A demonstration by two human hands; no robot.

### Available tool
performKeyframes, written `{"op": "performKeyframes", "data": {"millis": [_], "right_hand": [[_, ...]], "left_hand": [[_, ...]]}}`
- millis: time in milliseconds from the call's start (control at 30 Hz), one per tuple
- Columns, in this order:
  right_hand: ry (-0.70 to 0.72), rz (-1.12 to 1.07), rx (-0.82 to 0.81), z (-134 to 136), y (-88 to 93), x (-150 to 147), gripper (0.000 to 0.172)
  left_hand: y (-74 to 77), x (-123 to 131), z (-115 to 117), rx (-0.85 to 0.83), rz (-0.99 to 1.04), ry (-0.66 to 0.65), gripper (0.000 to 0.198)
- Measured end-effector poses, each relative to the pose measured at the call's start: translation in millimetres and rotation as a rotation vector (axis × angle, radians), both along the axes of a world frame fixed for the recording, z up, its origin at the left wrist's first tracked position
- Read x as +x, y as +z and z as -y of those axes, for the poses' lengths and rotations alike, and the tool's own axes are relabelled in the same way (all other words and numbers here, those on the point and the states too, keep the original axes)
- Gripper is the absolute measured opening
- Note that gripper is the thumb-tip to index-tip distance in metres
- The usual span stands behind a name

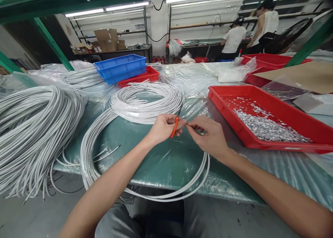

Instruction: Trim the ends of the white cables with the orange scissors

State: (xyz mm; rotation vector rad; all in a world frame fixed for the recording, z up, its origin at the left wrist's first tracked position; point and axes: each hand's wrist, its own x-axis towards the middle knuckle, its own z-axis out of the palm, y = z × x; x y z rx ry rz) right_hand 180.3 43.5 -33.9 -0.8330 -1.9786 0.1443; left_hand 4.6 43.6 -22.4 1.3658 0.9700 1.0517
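My left hand [165, 127] is closed around orange-handled scissors [174, 127], the dark blades pointing up and away from me. Its fingertips meet those of my right hand [206, 132], which is pinched on the end of a white cable [207, 161]. The tip between the fingers is too small to make out. From below my right hand the cable curves down past the table edge and round to a loose coil of white cables [88, 144] on the left. Behind my hands lies a round coil of white cable [145, 113].
A red tray [260, 146] of small shiny metal pieces stands at right. A large cable bundle [33, 127] hangs over the left table edge. A blue bin [122, 71] rests on a red bin [153, 73] behind. Two people [234, 38] are at the far bench.
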Motion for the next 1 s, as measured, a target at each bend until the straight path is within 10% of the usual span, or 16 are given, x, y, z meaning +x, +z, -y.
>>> {"op": "performKeyframes", "data": {"millis": [567,1000], "right_hand": [[0.029,-0.143,-0.389,-0.1,-1.1,-2.3,0.023],[0.415,-0.496,-1.093,-5.4,-1.2,-6.4,0.038]], "left_hand": [[1.0,-1.5,1.0,0.097,-0.002,0.032,0.023],[-2.9,-7.0,-2.9,0.153,-0.096,-0.016,0.012]]}}
